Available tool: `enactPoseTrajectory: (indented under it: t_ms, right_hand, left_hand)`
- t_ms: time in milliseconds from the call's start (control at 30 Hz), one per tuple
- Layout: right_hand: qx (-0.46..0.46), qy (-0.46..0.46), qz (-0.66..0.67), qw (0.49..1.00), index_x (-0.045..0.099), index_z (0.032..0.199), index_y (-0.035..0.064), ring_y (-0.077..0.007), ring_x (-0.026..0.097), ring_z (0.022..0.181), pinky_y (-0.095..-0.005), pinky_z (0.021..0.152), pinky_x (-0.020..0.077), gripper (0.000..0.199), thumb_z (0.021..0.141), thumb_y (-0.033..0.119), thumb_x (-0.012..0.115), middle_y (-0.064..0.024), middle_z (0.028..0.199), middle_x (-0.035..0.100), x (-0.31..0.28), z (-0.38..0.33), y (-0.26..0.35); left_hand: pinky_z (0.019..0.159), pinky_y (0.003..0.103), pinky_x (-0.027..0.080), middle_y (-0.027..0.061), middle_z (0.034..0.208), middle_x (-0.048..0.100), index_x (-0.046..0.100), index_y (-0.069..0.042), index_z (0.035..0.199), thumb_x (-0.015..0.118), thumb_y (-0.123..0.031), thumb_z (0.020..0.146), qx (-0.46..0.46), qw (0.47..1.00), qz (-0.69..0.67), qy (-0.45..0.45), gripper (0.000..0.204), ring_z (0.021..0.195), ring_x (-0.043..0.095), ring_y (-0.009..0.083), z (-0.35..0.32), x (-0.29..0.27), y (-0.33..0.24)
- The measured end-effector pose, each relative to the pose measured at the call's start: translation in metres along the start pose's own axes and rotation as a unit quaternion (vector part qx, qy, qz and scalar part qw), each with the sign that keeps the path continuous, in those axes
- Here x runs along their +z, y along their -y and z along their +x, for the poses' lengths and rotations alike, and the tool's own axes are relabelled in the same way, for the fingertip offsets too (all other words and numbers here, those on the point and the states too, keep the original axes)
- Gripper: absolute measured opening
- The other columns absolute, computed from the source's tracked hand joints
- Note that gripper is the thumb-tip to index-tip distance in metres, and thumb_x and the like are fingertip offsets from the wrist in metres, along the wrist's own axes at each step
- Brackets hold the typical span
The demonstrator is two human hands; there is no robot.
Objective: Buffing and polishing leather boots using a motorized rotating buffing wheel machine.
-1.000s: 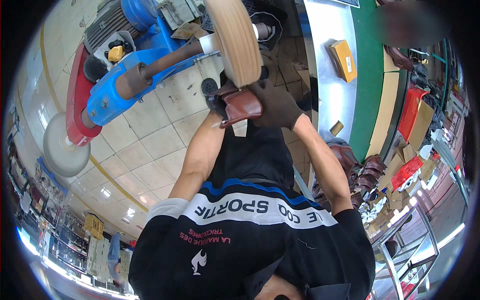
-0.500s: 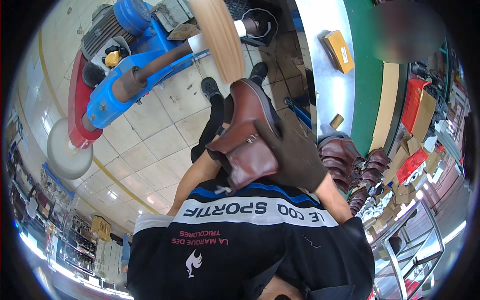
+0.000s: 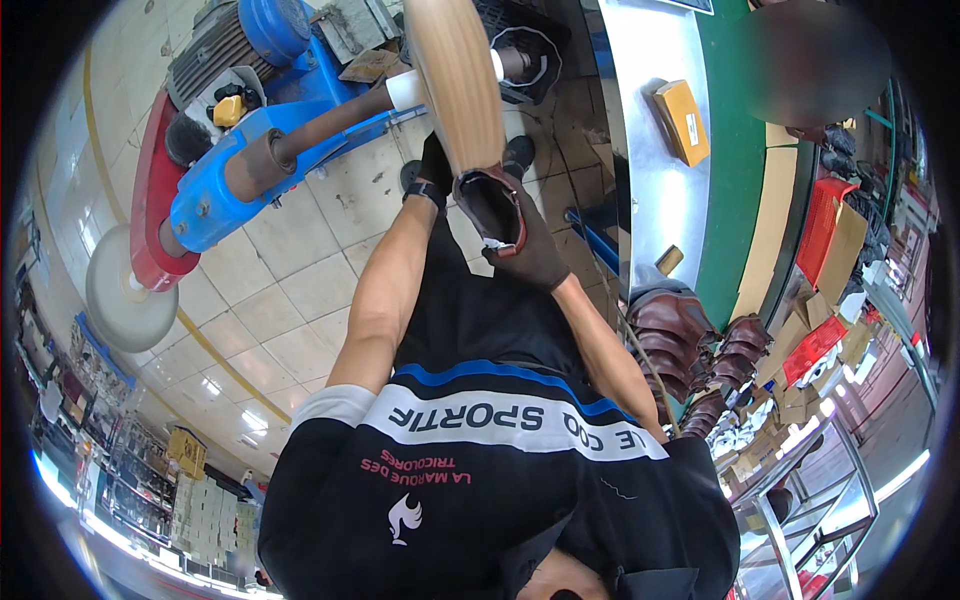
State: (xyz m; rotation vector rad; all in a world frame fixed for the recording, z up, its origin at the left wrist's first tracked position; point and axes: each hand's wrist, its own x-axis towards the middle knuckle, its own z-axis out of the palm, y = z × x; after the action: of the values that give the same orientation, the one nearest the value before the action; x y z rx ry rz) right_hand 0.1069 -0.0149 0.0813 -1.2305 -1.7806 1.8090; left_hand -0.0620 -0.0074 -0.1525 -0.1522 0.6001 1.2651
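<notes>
A reddish-brown leather boot is held with its dark opening toward me, its front part hidden behind a tan buffing wheel blurred as if spinning. My right hand, in a dark glove, is closed round the boot's right and near side. On the left, my gloved left hand grips the boot low beside the wheel; its fingers are partly hidden. The boot's upper touches or nearly touches the wheel's near edge.
The wheel sits on the shaft of a blue machine, with a pale round wheel at its other end. On the right are a metal-topped bench, a yellow box and stacked brown boots. A metal rack stands lower right.
Both hands have carried the boot away from my body, up to the wheel. The boot has turned, so its opening now faces me instead of its side. My left arm is stretched out.
</notes>
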Motion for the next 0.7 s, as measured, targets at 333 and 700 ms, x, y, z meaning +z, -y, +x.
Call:
enactPoseTrajectory:
  t_ms: [333, 700]
  right_hand:
    - [0.057, -0.018, -0.050, 0.997, 0.027, 0.138, 0.0040, -0.0260, 0.042, 0.122, -0.0355, 0.101, 0.0348, 0.100, 0.053, 0.012, 0.079, -0.0152, 0.132, 0.041, -0.023, -0.046, 0.075]
    - [0.326, -0.114, 0.396, 0.851, 0.050, 0.115, -0.0005, -0.0164, 0.054, 0.103, -0.0307, 0.087, 0.0450, 0.049, 0.071, 0.011, 0.070, -0.0088, 0.109, 0.056, -0.036, -0.077, 0.093]
  left_hand:
    - [0.097, 0.044, 0.041, 0.0201, 0.128, 0.046, 0.037, -0.001, 0.132, 0.037, -0.038, 0.094, -0.041, 0.974, -0.220, 0.035, 0.052, 0.115, 0.048, 0.0316, -0.071, 0.116, 0.009]
    - [0.090, 0.040, 0.043, 0.0099, 0.103, 0.060, 0.055, -0.005, 0.112, 0.042, -0.038, 0.092, -0.117, 0.967, -0.112, -0.195, 0.041, 0.101, 0.054, 0.0244, -0.127, 0.135, 0.003]
